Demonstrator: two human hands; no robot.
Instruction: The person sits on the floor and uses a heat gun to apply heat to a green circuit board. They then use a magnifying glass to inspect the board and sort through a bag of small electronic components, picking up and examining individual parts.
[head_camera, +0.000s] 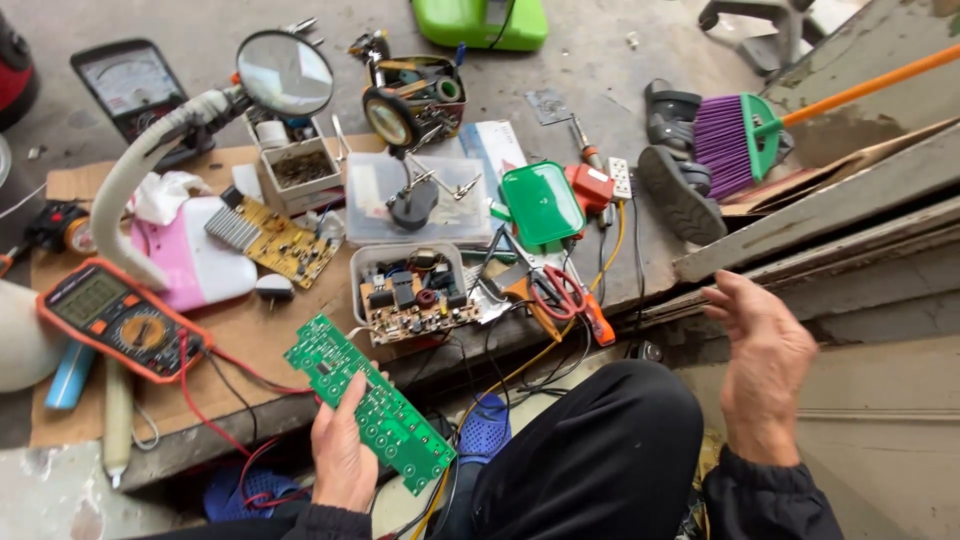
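We have the green circuit board (368, 403) in our left hand (343, 462), lifted clear of the worktop (250, 335) and held over our lap, near the front edge of the cardboard sheet. Our left fingers (352, 398) are closed around its lower long edge, thumb on the face. Our right hand (762, 358) is raised well off to the right, empty, fingers loosely spread and touching nothing.

As we judge it, the work is at an inspection stage: the board is out and in hand, but no probe or tool is on it. The orange multimeter (118, 320) lies on the worktop to the left with its red lead (215, 400) trailing down toward us, unheld. The red-handled scissors (560, 293) and the soldering iron (583, 143) lie untouched.

The board is long and narrow, bright green, tilted diagonally, with rows of small white markings and round pads across its face. We cannot tell any fault on it from here.
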